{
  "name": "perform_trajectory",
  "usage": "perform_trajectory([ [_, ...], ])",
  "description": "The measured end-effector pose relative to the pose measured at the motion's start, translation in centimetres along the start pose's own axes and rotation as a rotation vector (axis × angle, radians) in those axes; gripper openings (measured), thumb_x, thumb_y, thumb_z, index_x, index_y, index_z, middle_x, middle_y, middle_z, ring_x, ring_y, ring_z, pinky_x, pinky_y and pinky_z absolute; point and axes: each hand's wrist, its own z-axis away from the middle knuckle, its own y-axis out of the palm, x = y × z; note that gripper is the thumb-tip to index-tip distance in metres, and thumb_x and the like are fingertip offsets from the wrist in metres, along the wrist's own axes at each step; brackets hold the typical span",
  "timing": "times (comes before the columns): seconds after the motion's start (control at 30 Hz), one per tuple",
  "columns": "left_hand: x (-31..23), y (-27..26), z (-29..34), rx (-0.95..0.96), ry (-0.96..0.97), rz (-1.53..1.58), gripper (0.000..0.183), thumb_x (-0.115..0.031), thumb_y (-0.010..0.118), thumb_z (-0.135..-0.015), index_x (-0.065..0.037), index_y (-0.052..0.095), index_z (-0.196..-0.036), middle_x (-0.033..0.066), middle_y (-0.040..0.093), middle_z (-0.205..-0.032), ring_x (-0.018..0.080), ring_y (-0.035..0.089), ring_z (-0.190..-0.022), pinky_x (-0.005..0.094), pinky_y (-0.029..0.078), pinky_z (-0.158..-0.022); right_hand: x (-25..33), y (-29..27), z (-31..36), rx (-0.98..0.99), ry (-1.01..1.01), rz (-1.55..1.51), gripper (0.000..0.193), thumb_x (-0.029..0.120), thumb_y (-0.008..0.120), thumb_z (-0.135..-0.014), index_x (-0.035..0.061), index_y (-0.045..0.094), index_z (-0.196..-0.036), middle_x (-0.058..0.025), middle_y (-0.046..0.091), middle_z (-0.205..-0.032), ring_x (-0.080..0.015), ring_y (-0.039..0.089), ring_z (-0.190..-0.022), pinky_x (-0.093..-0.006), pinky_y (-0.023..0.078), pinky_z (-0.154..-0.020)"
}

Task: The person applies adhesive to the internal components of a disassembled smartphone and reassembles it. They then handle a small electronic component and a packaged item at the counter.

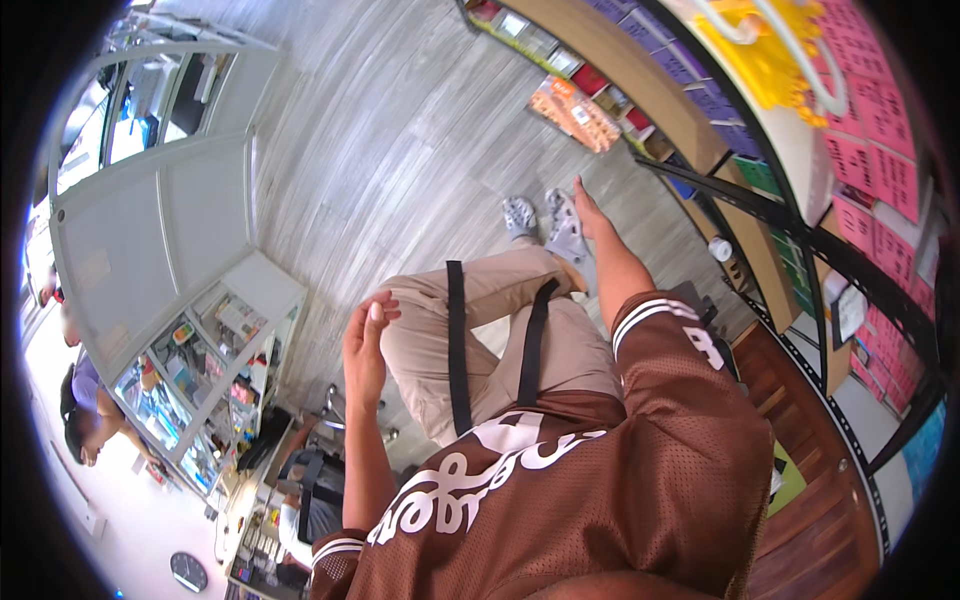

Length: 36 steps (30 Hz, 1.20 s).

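Observation:
My left hand (368, 338) hovers over my left thigh with its fingers loosely bent and apart, and nothing shows in it. Stretched forward beside my lower leg, my right hand (588, 212) has straight fingers and is seen nearly edge-on; its palm is mostly hidden, and no object shows in it. Close to that hand are my grey clogs (565, 222). I sit in beige trousers (420, 340), with two black straps (456, 345) hanging down over them from my brown jersey (640, 480).
On the right stands black-framed shelving (770, 210) with pink packs (880, 150), a yellow pack (755, 50) and purple boxes (665, 50). An orange box (575, 112) sits by the bottom shelf. Glass display cases (205, 370) line the left, with a person (90, 410) behind them. Grey plank floor (390, 130) lies ahead.

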Motion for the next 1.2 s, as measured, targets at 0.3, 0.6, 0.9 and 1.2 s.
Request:
perform_trajectory([
  [0.3, 3.0, -1.9, 4.3, -0.191, -0.207, 0.018, 0.051, -0.044, 0.045, -0.107, 0.000, 0.062, -0.128, 0.0102, 0.067, -0.115, 0.0194, 0.063, -0.107, 0.0364, 0.044, -0.102, -2.4, -2.8, 1.3, 0.126, 0.146, -0.145, 0.069, 0.060, 0.039, -0.103, -0.0009, 0.062, -0.126, -0.0123, 0.072, -0.111, -0.0239, 0.069, -0.097, -0.0394, 0.054, -0.091],
  [0.6, 0.3, -1.2, 1.1, -0.123, -0.177, 0.002, 0.049, -0.041, 0.044, -0.108, 0.000, 0.061, -0.129, 0.0103, 0.067, -0.115, 0.0196, 0.063, -0.108, 0.0350, 0.045, -0.101, -7.8, -6.6, -0.8, 0.077, 0.117, -0.293, 0.026, 0.019, 0.052, -0.101, 0.0006, 0.070, -0.105, -0.0131, 0.072, -0.098, -0.0243, 0.070, -0.088, -0.0398, 0.059, -0.081],
  [0.9, -0.4, -1.7, -0.2, -0.153, -0.143, -0.007, 0.051, -0.041, 0.043, -0.109, 0.002, 0.060, -0.130, 0.0126, 0.067, -0.116, 0.0219, 0.063, -0.109, 0.0373, 0.045, -0.103, -11.0, -8.0, 1.7, -0.035, 0.170, -0.307, 0.027, 0.026, 0.055, -0.102, 0.0042, 0.070, -0.101, -0.0078, 0.068, -0.086, -0.0173, 0.061, -0.071, -0.0309, 0.050, -0.068],
  [1.2, 0.4, -4.3, -0.4, -0.181, -0.150, -0.013, 0.054, -0.043, 0.041, -0.109, 0.002, 0.058, -0.132, 0.0137, 0.065, -0.119, 0.0227, 0.062, -0.110, 0.0381, 0.044, -0.103, -0.3, -8.9, 8.6, 0.129, -0.079, -0.594, 0.045, 0.038, 0.044, -0.107, -0.0023, 0.061, -0.118, -0.0083, 0.064, -0.097, -0.0185, 0.060, -0.088, -0.0295, 0.049, -0.079],
])
